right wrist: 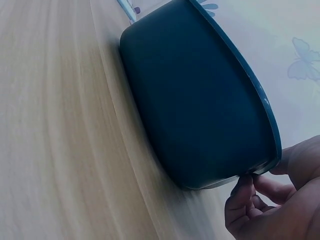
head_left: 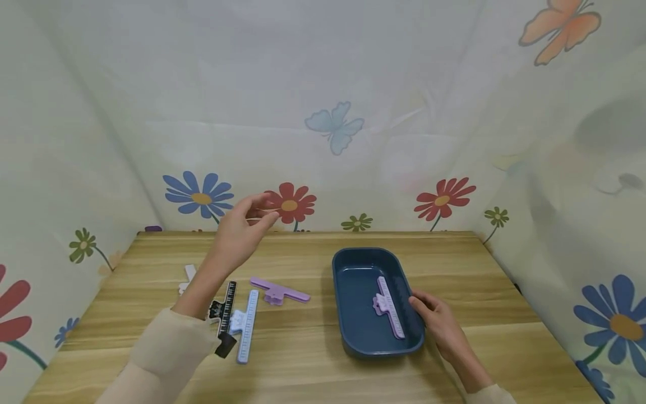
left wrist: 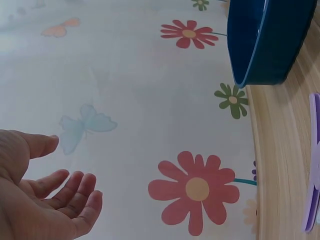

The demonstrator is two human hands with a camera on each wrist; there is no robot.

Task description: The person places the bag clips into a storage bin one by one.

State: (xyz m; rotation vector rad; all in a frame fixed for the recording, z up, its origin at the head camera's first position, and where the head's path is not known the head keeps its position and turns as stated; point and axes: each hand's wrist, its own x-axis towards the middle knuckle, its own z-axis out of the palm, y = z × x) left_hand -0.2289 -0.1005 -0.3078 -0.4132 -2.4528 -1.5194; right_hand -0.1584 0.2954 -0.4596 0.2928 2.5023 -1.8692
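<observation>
My left hand (head_left: 241,230) is raised above the far part of the table, with nothing in it. In the left wrist view its fingers are relaxed and slightly bent, the thumb apart from them. A dark blue rectangular basin (head_left: 355,306) with rounded corners stands on the table to the right. My right hand (head_left: 444,328) pinches its right rim; the right wrist view has the thumb at the rim and fingers (right wrist: 240,205) against the outer wall. Inside the basin lies a light purple ruler-edged clip (head_left: 391,308).
Left of the basin, a purple clip (head_left: 287,292) lies on the wooden table (head_left: 303,348). Further left are a light blue clip (head_left: 247,328), a black clip (head_left: 229,300) and a white clip (head_left: 190,272), partly hidden by the left arm. A flower-printed cloth (head_left: 383,185) surrounds the table.
</observation>
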